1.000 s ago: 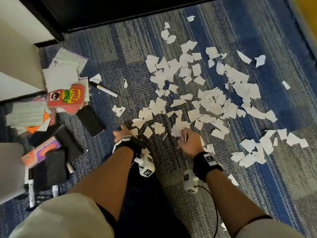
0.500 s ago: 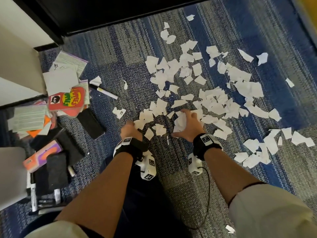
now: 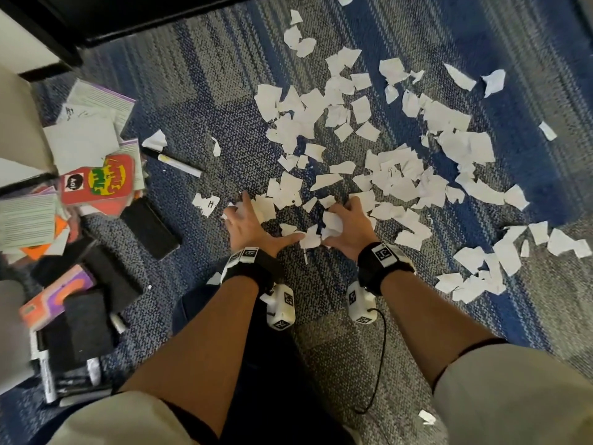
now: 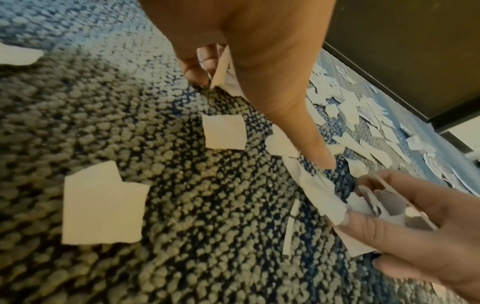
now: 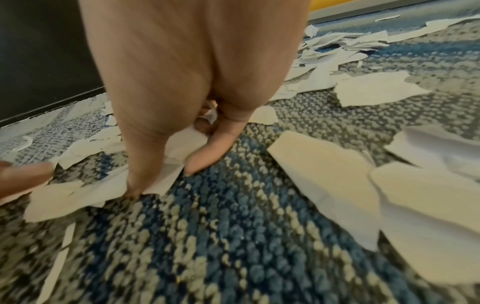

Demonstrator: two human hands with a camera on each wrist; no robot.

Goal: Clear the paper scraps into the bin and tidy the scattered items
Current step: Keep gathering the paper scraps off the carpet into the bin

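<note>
Office or classroom floor: striped commercial carpet (image 3: 208, 91), markers (image 3: 179, 163), felt erasers (image 3: 149, 228).

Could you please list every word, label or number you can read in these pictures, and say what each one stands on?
"H": handwritten on a paper scrap left of the left hand.
Red card box: green and yellow lettering, too distorted to read.
Printed sheets at the left: lines too small to read.
Wrist tags: square code patterns, no words.
The wrist views show no writing.
</note>
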